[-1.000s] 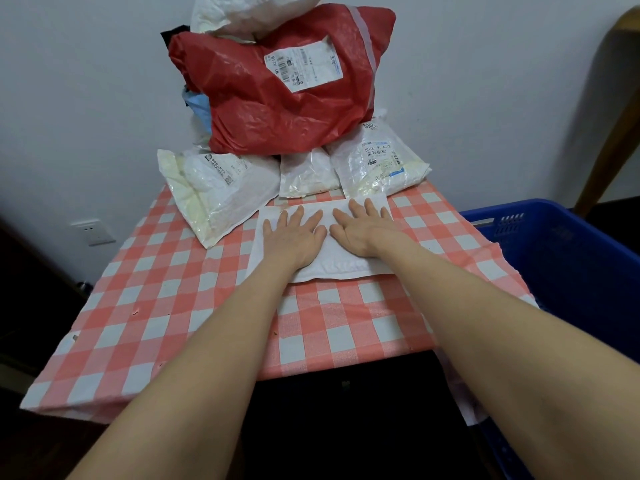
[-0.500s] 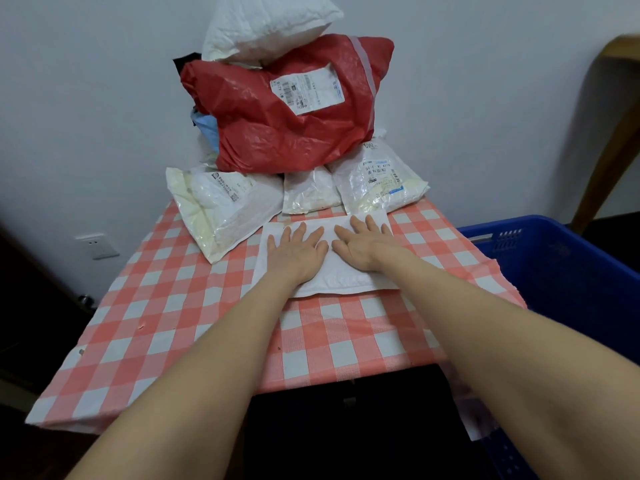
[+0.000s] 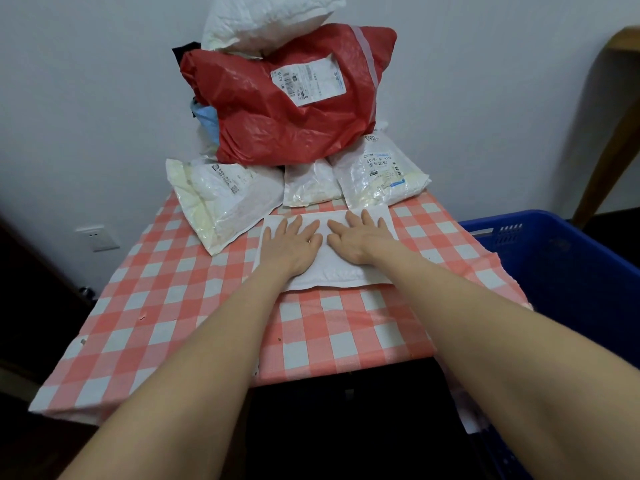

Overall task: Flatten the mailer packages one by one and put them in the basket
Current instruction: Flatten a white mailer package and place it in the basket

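Observation:
A flat white mailer [image 3: 332, 271] lies on the checked tablecloth [image 3: 180, 299] in the middle of the table. My left hand [image 3: 289, 245] presses on its left half with straight fingers. My right hand [image 3: 356, 239] presses flat on its right half, close beside the left. Behind them stands a pile of mailers: a big red one [image 3: 287, 98] with a white one [image 3: 266, 22] on top. Three pale plastic ones [image 3: 225, 199] [image 3: 311, 183] [image 3: 381, 174] lie at the pile's foot. A blue basket [image 3: 561, 271] stands to the right of the table.
The pile leans against a white wall. A wooden leg [image 3: 609, 133] rises at the far right behind the basket. A wall socket [image 3: 97, 237] sits low on the left. The table's front edge drops to a dark floor.
Both hands stay flat on the white mailer, barely shifted. The camera has tilted up a little, so the pile shows more fully.

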The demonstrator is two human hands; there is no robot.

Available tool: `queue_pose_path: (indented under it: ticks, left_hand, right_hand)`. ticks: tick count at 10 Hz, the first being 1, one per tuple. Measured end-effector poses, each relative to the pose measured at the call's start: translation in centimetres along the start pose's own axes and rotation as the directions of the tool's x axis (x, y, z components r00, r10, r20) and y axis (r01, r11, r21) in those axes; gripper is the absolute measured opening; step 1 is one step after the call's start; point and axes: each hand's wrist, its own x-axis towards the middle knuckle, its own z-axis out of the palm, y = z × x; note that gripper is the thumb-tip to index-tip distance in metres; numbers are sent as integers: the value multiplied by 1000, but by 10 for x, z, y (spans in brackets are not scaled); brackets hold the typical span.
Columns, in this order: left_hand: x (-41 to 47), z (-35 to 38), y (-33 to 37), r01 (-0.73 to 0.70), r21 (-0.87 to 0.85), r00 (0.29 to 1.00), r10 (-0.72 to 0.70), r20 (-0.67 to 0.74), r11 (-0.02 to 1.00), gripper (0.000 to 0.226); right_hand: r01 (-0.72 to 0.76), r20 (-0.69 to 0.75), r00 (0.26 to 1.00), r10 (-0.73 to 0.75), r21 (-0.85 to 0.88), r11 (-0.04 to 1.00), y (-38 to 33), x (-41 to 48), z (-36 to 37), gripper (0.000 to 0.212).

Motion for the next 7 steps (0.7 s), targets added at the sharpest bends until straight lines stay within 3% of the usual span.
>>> queue_pose_path:
  ticks: [7]
  left_hand:
    - [0, 4, 0, 2, 31, 1000, -1, -19, 1000, 52]
  right_hand:
    - [1, -44, 999, -2, -12, 1000, 1, 2, 6, 56]
